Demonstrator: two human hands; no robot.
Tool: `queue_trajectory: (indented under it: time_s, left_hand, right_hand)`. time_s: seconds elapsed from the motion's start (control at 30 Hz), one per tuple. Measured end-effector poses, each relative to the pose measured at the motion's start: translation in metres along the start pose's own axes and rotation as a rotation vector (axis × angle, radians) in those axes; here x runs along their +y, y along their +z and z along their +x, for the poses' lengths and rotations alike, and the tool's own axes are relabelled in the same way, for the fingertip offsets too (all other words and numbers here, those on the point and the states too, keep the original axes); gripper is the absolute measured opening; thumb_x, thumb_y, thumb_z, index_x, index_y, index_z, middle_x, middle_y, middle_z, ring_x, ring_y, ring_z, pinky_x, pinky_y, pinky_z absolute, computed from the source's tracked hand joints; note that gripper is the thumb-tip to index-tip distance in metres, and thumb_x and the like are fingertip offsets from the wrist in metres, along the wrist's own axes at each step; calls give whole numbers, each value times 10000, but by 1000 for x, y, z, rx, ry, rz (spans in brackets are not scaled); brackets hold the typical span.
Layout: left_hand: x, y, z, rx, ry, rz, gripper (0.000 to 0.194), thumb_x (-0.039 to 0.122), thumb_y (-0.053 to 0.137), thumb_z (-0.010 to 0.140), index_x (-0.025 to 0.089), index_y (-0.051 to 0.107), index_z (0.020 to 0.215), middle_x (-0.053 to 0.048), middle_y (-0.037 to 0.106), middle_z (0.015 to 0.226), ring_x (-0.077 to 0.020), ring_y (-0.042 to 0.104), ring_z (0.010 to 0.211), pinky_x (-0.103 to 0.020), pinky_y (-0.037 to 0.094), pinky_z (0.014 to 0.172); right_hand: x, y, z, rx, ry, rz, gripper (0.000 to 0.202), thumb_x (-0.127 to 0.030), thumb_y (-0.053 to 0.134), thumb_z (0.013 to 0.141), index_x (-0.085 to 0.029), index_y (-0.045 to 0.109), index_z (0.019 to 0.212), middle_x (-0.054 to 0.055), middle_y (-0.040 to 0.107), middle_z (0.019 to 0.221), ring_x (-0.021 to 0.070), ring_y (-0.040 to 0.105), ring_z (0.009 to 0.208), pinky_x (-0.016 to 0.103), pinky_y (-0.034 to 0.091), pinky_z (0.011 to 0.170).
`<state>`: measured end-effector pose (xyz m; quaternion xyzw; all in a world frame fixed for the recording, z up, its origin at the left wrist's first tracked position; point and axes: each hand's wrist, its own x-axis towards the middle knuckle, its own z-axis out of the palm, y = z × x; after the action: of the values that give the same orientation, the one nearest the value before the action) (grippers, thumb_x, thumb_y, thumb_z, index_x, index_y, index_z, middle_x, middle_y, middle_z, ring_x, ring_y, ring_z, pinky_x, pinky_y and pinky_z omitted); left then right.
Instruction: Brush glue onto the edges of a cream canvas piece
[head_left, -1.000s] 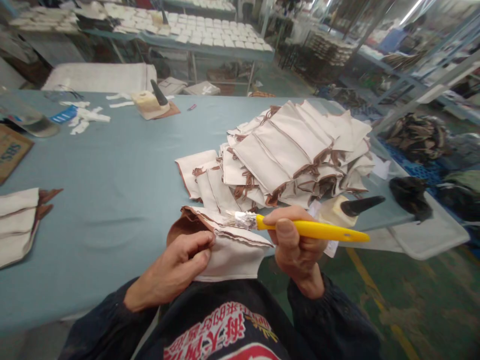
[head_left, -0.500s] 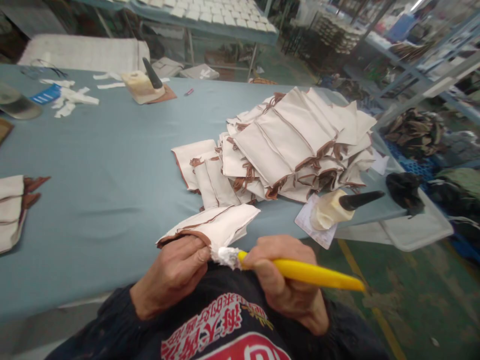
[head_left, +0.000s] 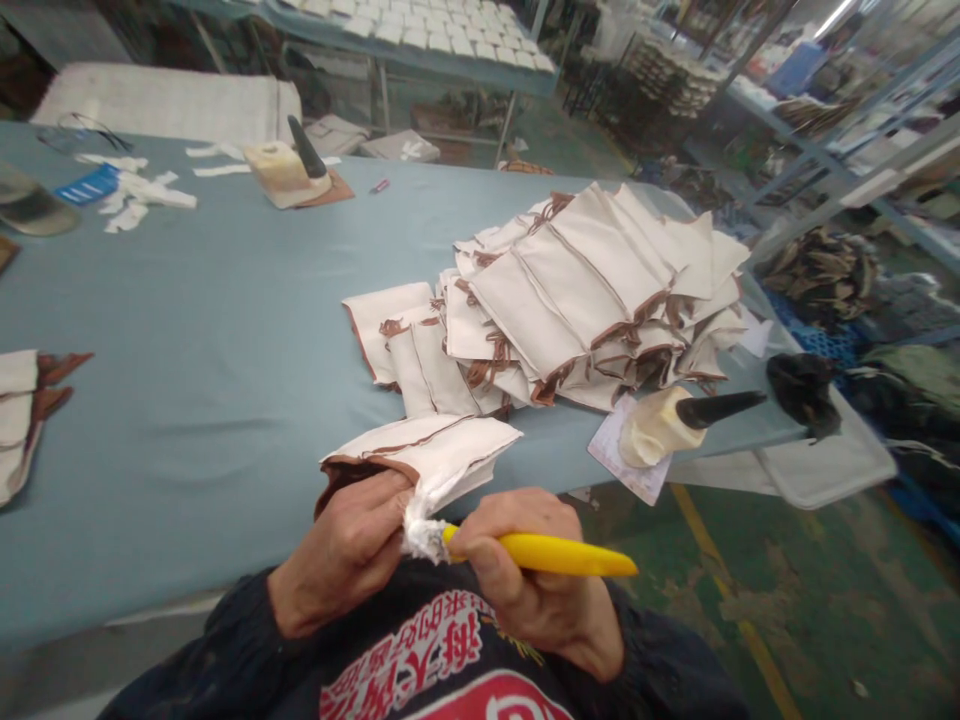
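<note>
A white cloth piece with brown edging (head_left: 442, 440) is pinched at its near edge by my left hand (head_left: 349, 545). My right hand (head_left: 536, 570) grips a yellow-handled brush (head_left: 574, 555), whose white-coated tip touches the cloth's near corner beside my left fingers. Just beyond lies a heap of similar white pieces with brown edges (head_left: 570, 280). To the right of my hands, a cream bottle with a black nozzle (head_left: 660, 425) rests on a small card at the table edge.
The blue-grey table (head_left: 225, 400) bears a second bottle (head_left: 285, 172), white strips (head_left: 135, 200), eyeglasses (head_left: 86, 132) and folded pieces at left (head_left: 16, 425). A black bundle (head_left: 804, 395) sits at the right corner. Behind stands another table (head_left: 420, 45) covered with white pieces.
My right hand and the brush have moved left, bringing the brush tip closer to my left fingers. The cloth's brown-edged opening has lifted and gapes wider.
</note>
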<state>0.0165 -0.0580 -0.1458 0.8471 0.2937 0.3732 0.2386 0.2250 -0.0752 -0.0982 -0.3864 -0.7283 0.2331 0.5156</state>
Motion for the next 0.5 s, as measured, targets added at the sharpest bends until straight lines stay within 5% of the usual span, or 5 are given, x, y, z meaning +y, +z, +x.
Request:
queue_trajectory:
  time_s: [0.2, 0.33, 0.43, 0.5]
  left_hand:
    - [4, -6, 9, -67, -488, -291, 231, 182, 475, 986, 155, 626, 812, 4, 614, 706, -107, 535, 609, -195, 403, 554]
    - [4, -8, 14, -145, -671, -511, 248, 332, 512, 953, 154, 588, 798, -10, 577, 714, -129, 489, 629, -214, 399, 550]
    - [-1, -5, 11, -88, -770, -580, 246, 375, 550, 922, 157, 582, 811, 15, 485, 685, -123, 412, 617, -220, 364, 542]
    - [-5, -4, 7, -64, -799, -617, 239, 377, 569, 906, 160, 573, 804, 21, 452, 694, -121, 385, 629, -224, 358, 559]
  right_hand:
    - [19, -6, -2, 117, 163, 92, 287, -335, 512, 1081, -221, 689, 887, -5, 723, 729, 133, 691, 604, 235, 509, 527]
    - [32, -1, 11, 136, -6, -65, 253, -290, 541, 1069, -221, 673, 864, -18, 729, 718, 121, 692, 602, 217, 520, 561]
    - [39, 1, 17, 165, -150, -139, 256, -267, 529, 1071, -226, 657, 853, -20, 723, 690, 125, 694, 594, 228, 551, 595]
    - [45, -2, 14, 205, -117, -168, 247, -291, 508, 1080, -235, 661, 893, -8, 730, 715, 144, 709, 624, 255, 565, 606]
